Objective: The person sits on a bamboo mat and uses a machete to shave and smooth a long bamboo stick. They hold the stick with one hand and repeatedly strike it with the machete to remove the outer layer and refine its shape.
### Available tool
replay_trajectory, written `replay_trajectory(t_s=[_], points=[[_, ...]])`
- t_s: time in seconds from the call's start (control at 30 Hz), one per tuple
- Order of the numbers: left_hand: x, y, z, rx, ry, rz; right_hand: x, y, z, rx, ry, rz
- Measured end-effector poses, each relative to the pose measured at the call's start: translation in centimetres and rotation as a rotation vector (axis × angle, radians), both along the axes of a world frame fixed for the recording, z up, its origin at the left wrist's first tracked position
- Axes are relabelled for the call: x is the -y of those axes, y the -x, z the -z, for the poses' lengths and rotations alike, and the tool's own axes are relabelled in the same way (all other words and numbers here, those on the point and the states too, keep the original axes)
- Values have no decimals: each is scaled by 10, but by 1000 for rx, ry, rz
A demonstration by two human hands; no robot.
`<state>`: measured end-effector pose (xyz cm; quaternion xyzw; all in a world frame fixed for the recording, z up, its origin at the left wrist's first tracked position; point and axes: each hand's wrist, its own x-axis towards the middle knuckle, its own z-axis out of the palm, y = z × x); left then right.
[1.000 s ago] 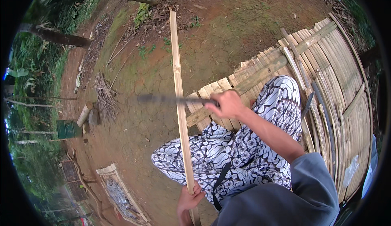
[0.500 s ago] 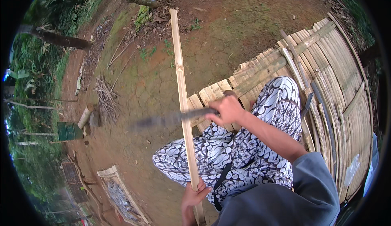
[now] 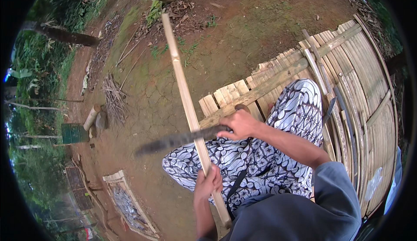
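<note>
A long pale bamboo strip [image 3: 185, 97] slants away from my lap over the ground. My left hand [image 3: 208, 183] is closed around its near part, beside my patterned trouser leg. In my right hand [image 3: 239, 124] is a machete [image 3: 169, 143], gripped by its handle, whose brown end shows above the fist. The dark blade points left and crosses the strip a little beyond my left hand. Its outer part is slightly smeared by motion. Whether the edge bites into the strip I cannot tell.
I sit on a bamboo-slat platform [image 3: 373, 84] that spreads to the right, with loose strips [image 3: 345, 115] lying on it. On the dirt at left are a bundle of sticks [image 3: 114, 97], a log [image 3: 91, 117], a green container [image 3: 74, 133] and a framed tray [image 3: 114, 178].
The strip's far end has swung left and its near end right. My left hand has moved up, away from my body. The machete blade has tilted lower at its tip.
</note>
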<state>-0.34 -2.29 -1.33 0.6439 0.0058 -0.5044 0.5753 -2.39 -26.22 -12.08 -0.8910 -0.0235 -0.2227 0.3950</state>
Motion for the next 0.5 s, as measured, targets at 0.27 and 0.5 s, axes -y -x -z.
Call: replay_trajectory(t_s=[0.27,0.5], points=[[13,-16,21,401,-61,-81,-14,1,10,90,112,-110],[14,-25,19,617,-125,-87,-13,-2,6,114,43,-84]])
